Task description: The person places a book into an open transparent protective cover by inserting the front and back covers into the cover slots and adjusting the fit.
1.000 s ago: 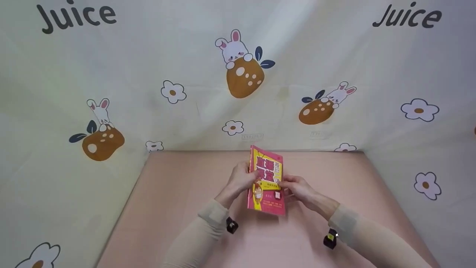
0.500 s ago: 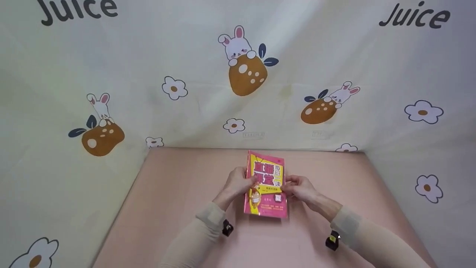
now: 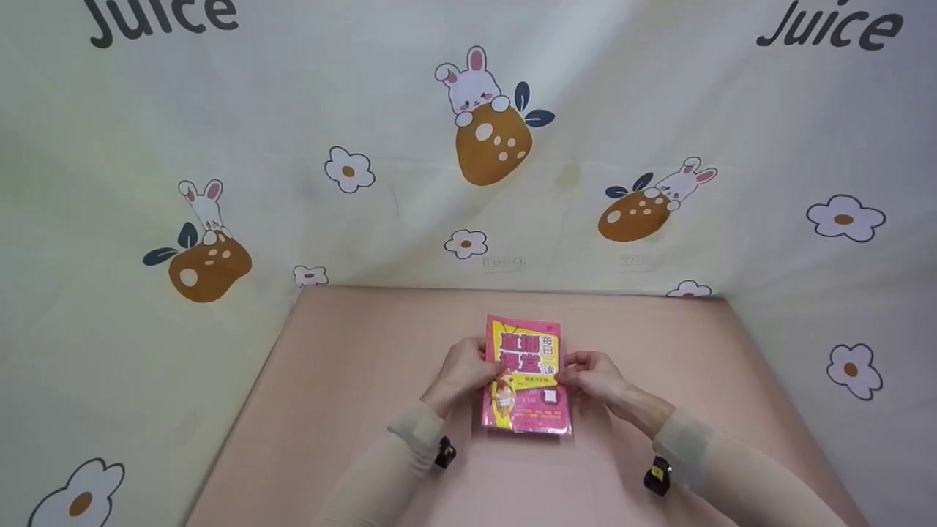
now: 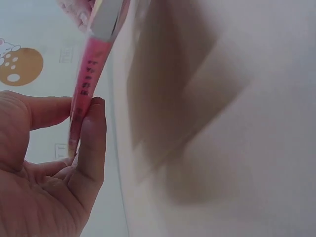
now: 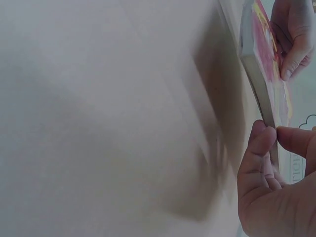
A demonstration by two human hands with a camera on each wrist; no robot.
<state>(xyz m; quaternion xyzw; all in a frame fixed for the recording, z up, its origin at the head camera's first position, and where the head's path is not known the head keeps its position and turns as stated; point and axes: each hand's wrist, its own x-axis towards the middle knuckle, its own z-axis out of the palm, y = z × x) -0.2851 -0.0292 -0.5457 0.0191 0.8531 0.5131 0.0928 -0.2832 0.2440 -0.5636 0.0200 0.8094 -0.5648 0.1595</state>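
A pink and yellow book (image 3: 528, 411), its front cover facing up with large printed characters, is held between both hands in the head view. My left hand (image 3: 465, 372) pinches its left edge, thumb on the cover and fingers underneath. On the opposite edge my right hand (image 3: 596, 380) pinches it the same way. The left wrist view shows the pink printed spine of the book (image 4: 88, 74) between thumb and fingers. In the right wrist view the page edges of the book (image 5: 259, 81) show, and it stands above the table with a shadow beneath.
A pink table (image 3: 351, 351) lies under the hands. Behind it and at both sides hangs a pale curtain (image 3: 395, 95) printed with rabbits, flowers and the word Juice. A small black camera sits at each wrist.
Both hands have lowered the book toward me, and it has tilted from fairly upright to flatter, its cover turning more squarely to the head view. Both hands keep their grip.
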